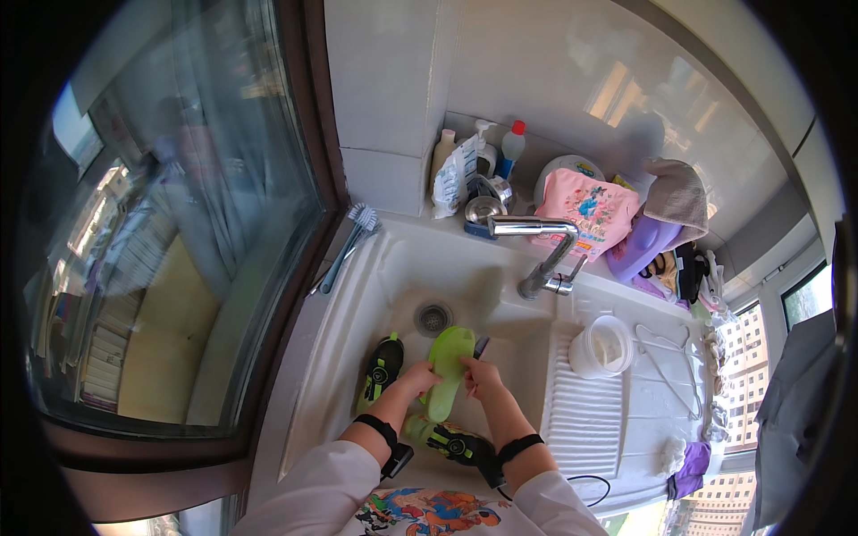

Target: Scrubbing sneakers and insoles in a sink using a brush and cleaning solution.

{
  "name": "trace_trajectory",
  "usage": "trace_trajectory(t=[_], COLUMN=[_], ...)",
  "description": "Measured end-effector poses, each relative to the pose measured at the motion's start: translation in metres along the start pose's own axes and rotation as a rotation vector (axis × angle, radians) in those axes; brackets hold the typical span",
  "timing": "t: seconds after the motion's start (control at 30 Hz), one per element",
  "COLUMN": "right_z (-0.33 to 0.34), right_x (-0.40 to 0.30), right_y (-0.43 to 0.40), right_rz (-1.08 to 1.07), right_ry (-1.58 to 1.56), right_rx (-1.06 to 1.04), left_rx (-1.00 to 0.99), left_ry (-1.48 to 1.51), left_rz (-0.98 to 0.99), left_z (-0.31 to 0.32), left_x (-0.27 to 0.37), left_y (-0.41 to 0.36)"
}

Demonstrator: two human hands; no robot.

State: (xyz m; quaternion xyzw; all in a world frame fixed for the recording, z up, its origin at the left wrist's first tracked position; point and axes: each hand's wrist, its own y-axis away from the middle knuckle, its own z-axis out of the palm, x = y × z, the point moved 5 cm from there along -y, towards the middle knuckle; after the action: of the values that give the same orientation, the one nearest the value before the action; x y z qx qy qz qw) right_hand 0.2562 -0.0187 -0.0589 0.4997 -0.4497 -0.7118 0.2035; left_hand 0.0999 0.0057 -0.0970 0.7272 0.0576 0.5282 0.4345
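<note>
A bright green shoe insole [442, 395] is held over the sink basin [516, 395], its wider end towards the drain. My left hand [421, 379] grips its left edge. On its right edge are the fingers of my right hand [480, 377]. A small dark purplish thing [480, 346] shows just beyond my right hand; what it is, I cannot tell. One black and green shoe [385, 367] rests against the basin's left side. Nearer to me, a matching shoe [457, 445] lies below my hands, partly hidden by my right forearm.
A chrome faucet [549, 258] reaches over the basin's far side. A white plastic tub [601, 347] stands on the ribbed drainboard [583, 429], beside a wire hanger [670, 375]. Long-handled brushes [345, 254] lie at the far left corner. Bottles and a pink package [586, 208] line the back ledge.
</note>
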Motion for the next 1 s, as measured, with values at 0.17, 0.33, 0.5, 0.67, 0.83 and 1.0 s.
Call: trace_trajectory(t=[0.17,0.33,0.5,0.67,0.83,1.0], right_z=[-0.016,0.002,0.027,0.048,0.046,0.051], right_x=[-0.008,-0.003,0.009,0.023,0.019,0.016], right_y=[0.011,0.05,0.096,0.113,0.118,0.124], right_rz=[-0.15,-0.247,-0.902,-0.821,-0.877,-0.967], right_ry=[0.327,0.509,1.126,1.278,1.188,1.097], right_rx=[0.133,-0.073,-0.05,0.032,0.092,0.073], left_rx=[0.301,0.285,-0.059,0.02,0.006,-0.047], left_ry=[-0.404,0.477,1.356,1.203,1.252,1.217], left_rz=[-0.008,0.005,-0.009,-0.037,0.001,0.018], left_z=[-0.009,-0.015,-0.006,-0.005,0.004,0.002], left_x=[-0.012,-0.007,0.027,0.011,0.048,0.047], left_y=[-0.024,-0.035,-0.001,-0.002,0.038,0.033])
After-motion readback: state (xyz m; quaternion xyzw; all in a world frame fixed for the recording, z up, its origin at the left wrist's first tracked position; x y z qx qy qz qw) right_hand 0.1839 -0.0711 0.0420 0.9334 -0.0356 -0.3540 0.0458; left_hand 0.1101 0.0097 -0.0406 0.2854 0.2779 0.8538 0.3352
